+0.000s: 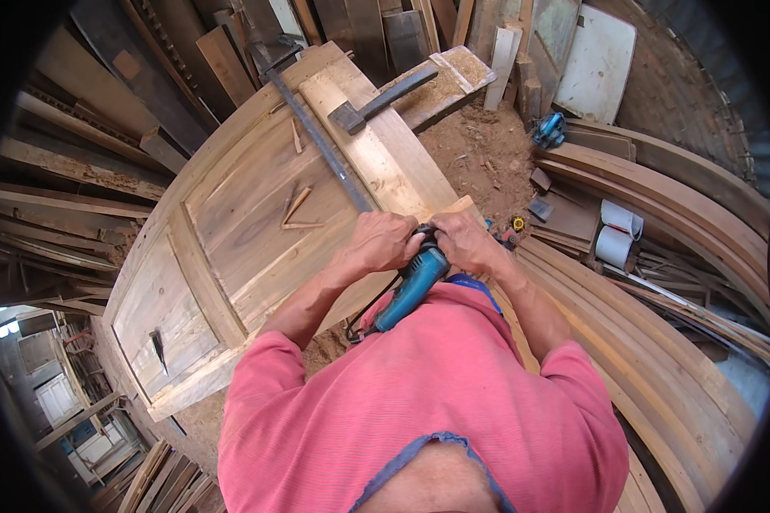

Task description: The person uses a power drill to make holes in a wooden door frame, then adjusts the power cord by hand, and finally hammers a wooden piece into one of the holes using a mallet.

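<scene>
A teal corded power drill (421,278) rests against my pink shirt, its black front end pointing away from me. My left hand (383,241) is closed around the left side of that front end. From the other side my right hand (466,241) grips it too, and the fingers of both hands almost meet. What the fingertips pinch is hidden. Just beyond my hands lies a panelled wooden door (180,248). A long metal bar clamp (321,141) runs across it towards my left hand. A dark-headed hammer (376,101) lies on the pale board (389,175) at its far right.
On the door lie a chisel (157,350) and thin wood offcuts (298,212). Long planks (624,325) are stacked at right, near a blue power tool (549,130) and a white roll (614,244). Lumber (77,162) leans at left. Sawdust covers the ground (483,154).
</scene>
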Motion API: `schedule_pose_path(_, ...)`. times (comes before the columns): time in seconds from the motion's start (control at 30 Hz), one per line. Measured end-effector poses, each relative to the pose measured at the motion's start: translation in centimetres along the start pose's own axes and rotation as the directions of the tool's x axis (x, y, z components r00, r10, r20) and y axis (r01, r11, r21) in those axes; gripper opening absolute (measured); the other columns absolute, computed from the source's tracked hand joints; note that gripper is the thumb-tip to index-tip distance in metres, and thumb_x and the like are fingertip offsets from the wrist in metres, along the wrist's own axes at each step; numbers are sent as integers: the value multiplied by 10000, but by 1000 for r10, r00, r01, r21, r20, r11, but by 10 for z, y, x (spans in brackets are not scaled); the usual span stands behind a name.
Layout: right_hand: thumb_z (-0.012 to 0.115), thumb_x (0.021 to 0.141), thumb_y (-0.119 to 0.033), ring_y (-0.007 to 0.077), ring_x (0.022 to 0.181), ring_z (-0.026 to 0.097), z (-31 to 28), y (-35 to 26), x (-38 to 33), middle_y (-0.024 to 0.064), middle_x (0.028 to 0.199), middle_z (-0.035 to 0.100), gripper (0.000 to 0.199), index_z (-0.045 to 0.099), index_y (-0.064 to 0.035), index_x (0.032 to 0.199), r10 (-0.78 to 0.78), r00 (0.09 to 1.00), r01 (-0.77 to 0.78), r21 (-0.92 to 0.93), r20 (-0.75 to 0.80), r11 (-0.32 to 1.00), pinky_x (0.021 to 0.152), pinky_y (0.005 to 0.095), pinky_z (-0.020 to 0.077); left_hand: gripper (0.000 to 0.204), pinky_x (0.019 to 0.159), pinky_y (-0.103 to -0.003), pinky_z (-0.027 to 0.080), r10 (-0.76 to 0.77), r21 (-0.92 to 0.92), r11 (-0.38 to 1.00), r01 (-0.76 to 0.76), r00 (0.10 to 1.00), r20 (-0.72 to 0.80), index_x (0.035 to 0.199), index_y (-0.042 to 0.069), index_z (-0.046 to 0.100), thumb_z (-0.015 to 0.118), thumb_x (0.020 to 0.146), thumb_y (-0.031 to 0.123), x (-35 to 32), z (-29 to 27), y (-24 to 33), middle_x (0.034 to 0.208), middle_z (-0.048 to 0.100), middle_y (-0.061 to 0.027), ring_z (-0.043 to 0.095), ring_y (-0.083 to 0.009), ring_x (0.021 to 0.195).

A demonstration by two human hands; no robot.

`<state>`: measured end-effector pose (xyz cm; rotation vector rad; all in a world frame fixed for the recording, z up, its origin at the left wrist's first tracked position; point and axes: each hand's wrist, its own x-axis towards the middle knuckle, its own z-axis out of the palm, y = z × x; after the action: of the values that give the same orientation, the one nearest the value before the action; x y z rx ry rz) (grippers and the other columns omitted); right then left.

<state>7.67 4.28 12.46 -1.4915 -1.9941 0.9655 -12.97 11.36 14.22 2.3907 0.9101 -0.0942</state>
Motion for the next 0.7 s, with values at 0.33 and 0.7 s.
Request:
schedule_pose_path(0.33,575,889,-84,447,857,680,7,-2,12,239,857,696,155,661,-6,993,-23,999,24,19,-26,1000,779,494,534,297,675,-508,510,-99,-179,978,110,993,71,934,44,697,592,816,296,-9,-15,-15,748,641,-228,633,-431,707)
schedule_pose_path(0.7,636,894,-32,239,866,662,-15,31,30,158,909,690,169,688,29,1043,86,967,-198,497,240,845,829,328,517,243,739,-524,509,42,-199,978,-69,989,-138,928,-1,660,606,900,235,5,-8,-17,821,662,-249,637,-455,779)
